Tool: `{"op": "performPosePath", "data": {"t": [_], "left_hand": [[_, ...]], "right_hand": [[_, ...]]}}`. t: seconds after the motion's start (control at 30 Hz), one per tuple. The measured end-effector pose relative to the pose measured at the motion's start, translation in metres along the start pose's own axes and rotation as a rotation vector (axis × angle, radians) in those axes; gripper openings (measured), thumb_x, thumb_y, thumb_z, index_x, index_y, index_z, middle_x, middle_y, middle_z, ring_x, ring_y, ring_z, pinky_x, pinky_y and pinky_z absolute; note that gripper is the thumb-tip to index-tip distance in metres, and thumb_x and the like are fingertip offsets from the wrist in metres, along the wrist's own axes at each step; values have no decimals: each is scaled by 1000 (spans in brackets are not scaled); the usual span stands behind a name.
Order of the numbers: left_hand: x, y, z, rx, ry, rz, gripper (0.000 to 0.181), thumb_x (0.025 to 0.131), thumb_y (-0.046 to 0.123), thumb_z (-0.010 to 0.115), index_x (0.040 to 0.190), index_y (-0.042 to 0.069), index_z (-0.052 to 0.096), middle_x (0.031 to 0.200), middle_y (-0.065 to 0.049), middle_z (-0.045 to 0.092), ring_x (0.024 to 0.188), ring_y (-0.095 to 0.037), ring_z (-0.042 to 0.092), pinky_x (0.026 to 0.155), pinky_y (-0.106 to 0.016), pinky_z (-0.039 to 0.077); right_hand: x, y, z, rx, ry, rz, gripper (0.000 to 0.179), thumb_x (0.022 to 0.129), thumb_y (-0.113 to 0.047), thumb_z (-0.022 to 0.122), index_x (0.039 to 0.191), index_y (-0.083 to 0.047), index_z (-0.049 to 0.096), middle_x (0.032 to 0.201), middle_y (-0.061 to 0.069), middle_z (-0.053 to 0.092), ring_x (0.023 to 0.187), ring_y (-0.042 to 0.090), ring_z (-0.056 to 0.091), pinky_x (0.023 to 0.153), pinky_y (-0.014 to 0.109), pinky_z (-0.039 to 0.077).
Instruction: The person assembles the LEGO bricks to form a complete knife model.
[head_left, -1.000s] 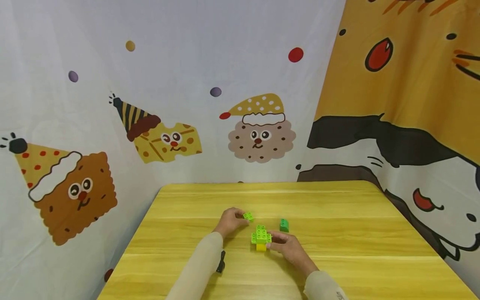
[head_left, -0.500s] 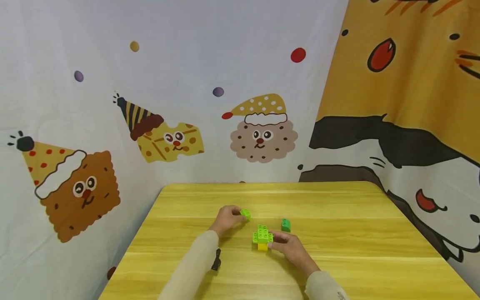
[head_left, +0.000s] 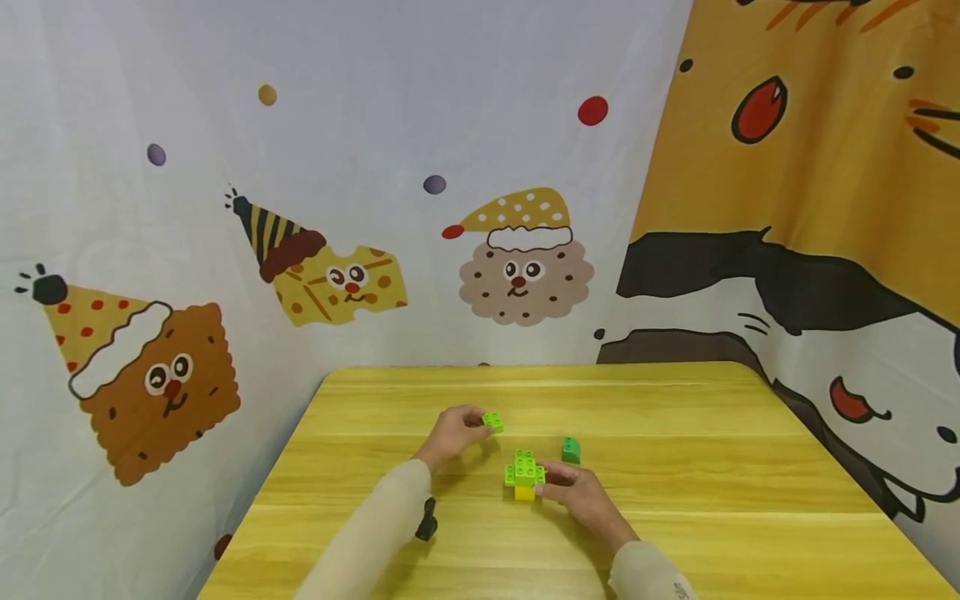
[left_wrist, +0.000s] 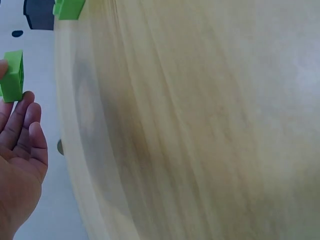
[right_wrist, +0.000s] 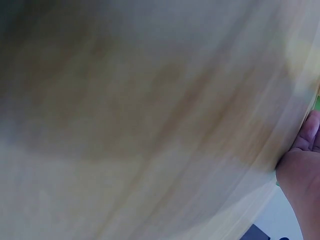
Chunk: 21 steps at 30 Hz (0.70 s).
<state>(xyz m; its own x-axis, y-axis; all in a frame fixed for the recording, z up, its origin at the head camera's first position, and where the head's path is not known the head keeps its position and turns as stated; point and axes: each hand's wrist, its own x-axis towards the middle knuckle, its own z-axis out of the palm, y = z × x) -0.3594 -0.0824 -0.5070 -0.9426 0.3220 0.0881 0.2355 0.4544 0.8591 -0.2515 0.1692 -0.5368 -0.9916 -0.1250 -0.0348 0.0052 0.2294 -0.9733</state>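
Observation:
My left hand (head_left: pixel 454 432) pinches a small lime-green toy brick (head_left: pixel 492 422) between thumb and fingers. In the left wrist view the same brick (left_wrist: pixel 14 77) appears raised off the table. Nearer to me stands a build of lime-green bricks (head_left: pixel 524 469) on a yellow brick (head_left: pixel 524 493). My right hand (head_left: pixel 581 493) grips this build at its right side, thumb in front and fingers behind. Just beyond the right fingers lies a darker green brick (head_left: pixel 571 450) with a curved side. The right wrist view shows only part of that hand (right_wrist: pixel 305 160) at the edge.
The wood-grain table (head_left: pixel 675 417) reaches back to a white cloth (head_left: pixel 360 125) printed with cartoon figures. A black object (head_left: pixel 427 520) sits against the left sleeve. An orange-yellow print (head_left: pixel 795 167) covers the cloth on the right.
My left hand, with the lime-green brick in it, has moved slightly away from me and to the left. The right hand and the build have stayed in place.

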Motion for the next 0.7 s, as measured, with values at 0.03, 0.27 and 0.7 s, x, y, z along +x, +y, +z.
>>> {"op": "performPosePath", "data": {"t": [0.03,0.27,0.7], "left_hand": [[-1,2,0,-4,-4,4,35,90,30,76,116,8,68,102,-1,66,98,-20,61,84,-40,52],[-7,12,-1,-14,-16,28,32,92,31,74,115,10,68,101,1,65,96,-18,59,81,-39,51],[-19,24,0,-40,-72,67,39,92,38,71,121,11,66,104,1,64,99,-20,58,81,-41,51]], "right_hand": [[0,0,0,-1,1,1,51,87,-22,79,131,-2,64,118,14,67,108,26,61,89,41,52],[0,1,-1,-10,1,18,52,87,-22,79,132,-1,62,120,14,66,109,27,61,90,43,51],[0,1,-2,8,-21,12,51,87,-25,79,130,-3,64,122,14,65,111,28,60,91,44,51]]}}
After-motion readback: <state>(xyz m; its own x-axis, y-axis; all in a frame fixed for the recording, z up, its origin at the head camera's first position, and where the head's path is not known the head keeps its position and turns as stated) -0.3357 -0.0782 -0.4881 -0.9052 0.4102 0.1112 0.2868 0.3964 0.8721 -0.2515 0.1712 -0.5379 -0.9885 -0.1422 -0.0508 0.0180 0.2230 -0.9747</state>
